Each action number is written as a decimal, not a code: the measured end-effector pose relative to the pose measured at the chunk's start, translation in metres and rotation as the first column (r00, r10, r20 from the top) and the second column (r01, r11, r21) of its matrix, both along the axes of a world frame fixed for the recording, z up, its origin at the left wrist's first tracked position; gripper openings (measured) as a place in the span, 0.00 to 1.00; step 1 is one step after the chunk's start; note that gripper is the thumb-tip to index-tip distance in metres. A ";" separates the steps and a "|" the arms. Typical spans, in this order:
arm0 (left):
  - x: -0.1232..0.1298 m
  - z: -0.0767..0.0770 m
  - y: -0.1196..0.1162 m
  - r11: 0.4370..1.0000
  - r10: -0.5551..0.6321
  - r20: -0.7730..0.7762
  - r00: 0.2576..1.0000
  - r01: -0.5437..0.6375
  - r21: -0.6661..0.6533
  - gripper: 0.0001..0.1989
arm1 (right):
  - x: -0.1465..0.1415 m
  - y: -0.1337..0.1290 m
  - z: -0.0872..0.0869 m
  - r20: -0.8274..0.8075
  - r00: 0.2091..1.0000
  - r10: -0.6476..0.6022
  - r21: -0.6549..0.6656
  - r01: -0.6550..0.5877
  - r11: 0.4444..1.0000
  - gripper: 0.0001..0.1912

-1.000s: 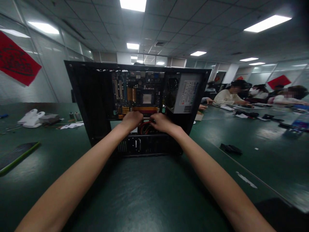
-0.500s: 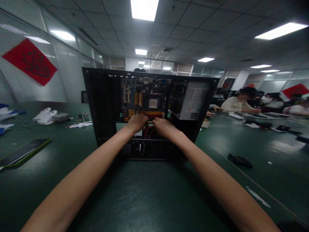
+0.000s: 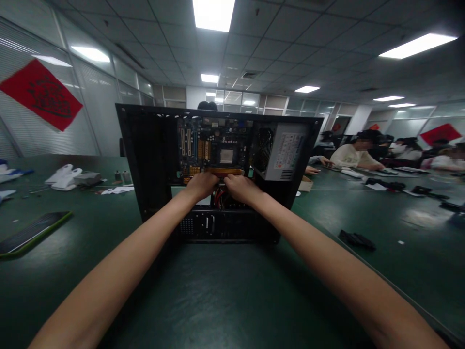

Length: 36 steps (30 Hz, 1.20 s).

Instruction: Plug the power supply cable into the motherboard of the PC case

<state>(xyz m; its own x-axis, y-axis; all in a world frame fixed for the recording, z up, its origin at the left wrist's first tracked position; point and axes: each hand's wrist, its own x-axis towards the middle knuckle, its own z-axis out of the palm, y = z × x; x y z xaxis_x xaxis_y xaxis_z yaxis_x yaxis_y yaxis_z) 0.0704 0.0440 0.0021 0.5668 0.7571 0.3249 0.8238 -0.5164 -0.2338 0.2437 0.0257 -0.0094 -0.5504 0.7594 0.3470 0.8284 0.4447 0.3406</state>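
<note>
An open black computer case (image 3: pixel 152 194) stands on the green table in front of me. Inside it are a motherboard (image 3: pixel 209 131) with a square silver processor (image 3: pixel 227 155), and a power supply (image 3: pixel 286 152) at upper right. Both my hands reach the board's lower edge, at the orange memory slots (image 3: pixel 232 171). My left hand (image 3: pixel 203 185) is closed, fingers curled at the slots' left part. Close beside it, my right hand (image 3: pixel 241 187) is closed too, its fingertips at the same slots. Whatever the fingertips pinch is hidden. Red and dark cables (image 3: pixel 221 198) show below the hands.
On the left lie a black panel with a green edge (image 3: pixel 34 233), white objects (image 3: pixel 63 177) and a grey box (image 3: pixel 87 179). A crumpled black item (image 3: pixel 356 240) is on the right. Several people sit along the table's far right, one in a light top (image 3: pixel 350 157).
The whole view has shifted slightly, so the case and both hands appear a little further left. My hands stay closed at the memory slots.
</note>
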 end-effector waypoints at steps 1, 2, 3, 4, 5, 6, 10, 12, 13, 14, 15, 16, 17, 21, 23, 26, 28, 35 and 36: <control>0.000 0.000 0.000 1.000 0.002 -0.001 1.000 -0.002 0.001 0.12 | -0.002 -0.001 0.000 0.018 1.000 -0.022 0.001 0.022 1.000 0.13; 0.000 0.000 0.001 1.000 0.003 -0.002 1.000 -0.003 0.001 0.12 | -0.003 -0.002 0.000 0.031 0.999 -0.044 0.000 0.044 0.999 0.14; 0.000 -0.001 0.001 1.000 0.003 0.000 1.000 -0.003 0.002 0.12 | -0.005 -0.003 0.001 0.039 0.997 -0.064 -0.001 0.064 0.998 0.15; 0.000 -0.002 0.002 1.000 0.000 0.004 1.000 0.000 0.005 0.12 | -0.006 -0.003 0.001 0.047 0.996 -0.078 -0.004 0.078 0.997 0.16; -0.001 -0.002 0.003 1.000 -0.002 0.007 1.000 0.002 0.011 0.12 | -0.006 -0.003 0.001 0.055 0.995 -0.084 -0.007 0.084 0.996 0.16; -0.001 -0.003 0.003 1.000 -0.006 0.010 1.000 0.005 0.017 0.12 | -0.007 -0.003 0.000 0.064 0.995 -0.081 -0.008 0.082 0.997 0.16; -0.002 -0.006 0.005 0.999 -0.020 0.026 0.999 0.019 0.038 0.12 | -0.005 -0.001 0.000 0.098 0.995 -0.036 -0.009 0.037 0.999 0.17; -0.003 -0.006 0.004 0.999 -0.026 0.035 0.999 0.025 0.038 0.12 | -0.004 -0.001 0.000 0.103 0.995 -0.018 -0.006 0.019 1.000 0.17; -0.003 -0.006 0.003 0.999 -0.023 0.033 0.999 0.022 0.033 0.13 | -0.004 -0.001 0.000 0.101 0.995 -0.012 -0.005 0.013 1.000 0.17; -0.003 -0.005 0.002 1.000 -0.015 0.029 0.999 0.014 0.026 0.13 | -0.004 -0.001 0.000 0.096 0.995 -0.011 -0.005 0.012 1.000 0.18; -0.003 -0.005 0.001 1.000 -0.003 0.023 1.000 0.003 0.017 0.13 | -0.004 0.000 0.001 0.091 0.996 -0.015 -0.007 0.016 1.000 0.18; -0.003 -0.004 0.000 1.000 0.006 0.018 1.000 -0.006 0.009 0.13 | -0.005 0.000 0.001 0.087 0.996 -0.023 -0.010 0.024 1.000 0.17; -0.003 -0.004 0.000 1.000 0.011 0.016 1.000 -0.011 0.003 0.13 | -0.005 0.001 0.001 0.083 0.996 -0.030 -0.013 0.031 0.999 0.17; -0.004 -0.004 0.000 1.000 -0.013 0.038 0.999 0.013 0.007 0.14 | -0.006 0.003 0.002 0.091 0.996 -0.016 -0.011 0.017 1.000 0.16; -0.004 -0.005 0.000 1.000 -0.016 0.049 0.999 0.015 0.006 0.14 | -0.005 0.004 0.002 0.096 0.995 -0.005 -0.005 0.006 1.000 0.16; -0.005 -0.005 -0.001 1.000 -0.010 0.044 0.999 0.010 -0.006 0.14 | -0.003 0.004 0.001 0.103 0.995 -0.012 -0.007 0.013 1.000 0.16; -0.004 -0.004 -0.003 1.000 -0.006 0.041 0.999 0.007 -0.020 0.14 | -0.001 0.005 0.001 0.118 0.993 -0.014 -0.015 0.016 1.000 0.16; -0.004 -0.004 -0.003 0.999 -0.040 0.076 0.996 0.043 -0.034 0.14 | 0.005 0.007 0.000 0.180 0.983 0.033 -0.001 -0.034 0.999 0.14; -0.004 -0.004 -0.003 0.998 -0.045 0.077 0.996 0.048 -0.035 0.14 | 0.005 0.008 -0.001 0.181 0.983 0.031 0.003 -0.032 0.999 0.14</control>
<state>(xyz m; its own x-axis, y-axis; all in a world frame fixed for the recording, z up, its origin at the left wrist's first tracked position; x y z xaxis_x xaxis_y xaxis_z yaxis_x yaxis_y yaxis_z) 0.0661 0.0410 -0.0019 0.5765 0.7425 0.3412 0.8133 -0.5618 -0.1516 0.2486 0.0332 -0.0099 -0.6280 0.7391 0.2438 0.7385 0.4671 0.4862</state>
